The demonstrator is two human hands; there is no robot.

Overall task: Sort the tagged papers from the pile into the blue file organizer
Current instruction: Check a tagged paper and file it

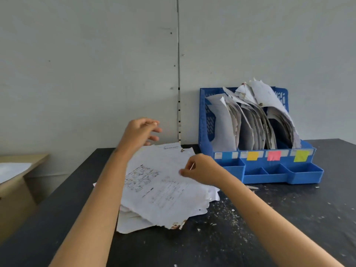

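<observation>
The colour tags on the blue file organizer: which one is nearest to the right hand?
The blue tag, leftmost of the four; the yellow, pink and green tags lie farther from the right hand.

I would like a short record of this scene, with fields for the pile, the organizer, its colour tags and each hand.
pile: loose paper pile on the black table
organizer: blue file organizer, right of the pile, papers standing in its slots
tags, left to right: blue, yellow, pink, green
left hand: raised above the pile, fingers relaxed, empty
right hand: pinches a small thin object, unclear what
</observation>
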